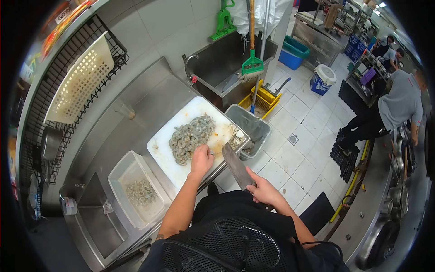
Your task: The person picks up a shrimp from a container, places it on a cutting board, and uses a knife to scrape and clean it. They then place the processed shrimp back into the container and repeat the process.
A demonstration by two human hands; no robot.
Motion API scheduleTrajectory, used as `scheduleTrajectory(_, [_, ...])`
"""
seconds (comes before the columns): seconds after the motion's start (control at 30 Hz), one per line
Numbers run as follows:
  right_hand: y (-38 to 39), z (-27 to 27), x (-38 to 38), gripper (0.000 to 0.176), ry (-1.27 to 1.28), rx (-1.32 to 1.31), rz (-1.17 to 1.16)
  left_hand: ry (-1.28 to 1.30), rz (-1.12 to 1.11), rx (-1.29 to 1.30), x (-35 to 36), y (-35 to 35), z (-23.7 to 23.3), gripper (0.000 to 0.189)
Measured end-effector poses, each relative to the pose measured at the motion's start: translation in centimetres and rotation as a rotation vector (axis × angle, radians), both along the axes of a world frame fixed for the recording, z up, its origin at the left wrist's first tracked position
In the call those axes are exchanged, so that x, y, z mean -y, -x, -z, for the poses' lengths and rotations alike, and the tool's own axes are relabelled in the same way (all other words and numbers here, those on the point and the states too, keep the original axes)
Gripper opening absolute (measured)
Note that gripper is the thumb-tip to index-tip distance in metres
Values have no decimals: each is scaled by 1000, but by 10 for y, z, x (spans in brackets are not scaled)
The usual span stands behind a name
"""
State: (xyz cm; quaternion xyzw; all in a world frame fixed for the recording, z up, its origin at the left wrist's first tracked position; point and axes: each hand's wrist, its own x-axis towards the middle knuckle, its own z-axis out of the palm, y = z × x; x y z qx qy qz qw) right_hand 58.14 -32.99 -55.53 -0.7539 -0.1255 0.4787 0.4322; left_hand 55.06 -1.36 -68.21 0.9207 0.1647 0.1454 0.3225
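Note:
A pile of raw grey shrimp (192,136) lies on a white cutting board (165,122) on the steel counter. My left hand (202,159) is at the near edge of the pile, its fingers closed in a pinch; a small greyish bit, seemingly a shrimp, shows at the fingertips. In my right hand (266,190) is a cleaver (236,167), gripped by its dark handle. Its wide blade points up and left, with the tip by the board's near right edge. Shell scraps (236,137) sit at the board's right corner. A white plastic tub (118,174) left of the board holds more shrimp (140,191).
A lined grey bin (267,136) stands just beyond the board's right end. Behind it are a deep sink (213,68), a yellow mop bucket (271,100) and a green broom (252,64). A small sink (102,222) is at left. A co-worker (401,102) stands at right.

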Motion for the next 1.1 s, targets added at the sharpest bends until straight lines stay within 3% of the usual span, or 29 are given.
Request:
scheduleTrajectory(0.27, [1, 2, -3, 84, 12, 27, -15, 191, -281, -25, -17, 44, 2, 9])
scheduleTrajectory(0.47, [-1, 5, -1, 83, -16, 48, -8, 208, -221, -17, -11, 29, -23, 11])
scheduleTrajectory(0.7, [-8, -16, 14, 83, -85, 140, 163, 175, 76, -45, 20, -56, -95, 13])
scheduleTrajectory(0.9, [-1, -6, 42, 83, -63, 242, 205, 110, 44, -246, 8, -34, -20, 16])
scheduleTrajectory(1.1, [7, 2, 25, 77, -43, 406, 89, 182, -61, -174, 11, -16, -2, 14])
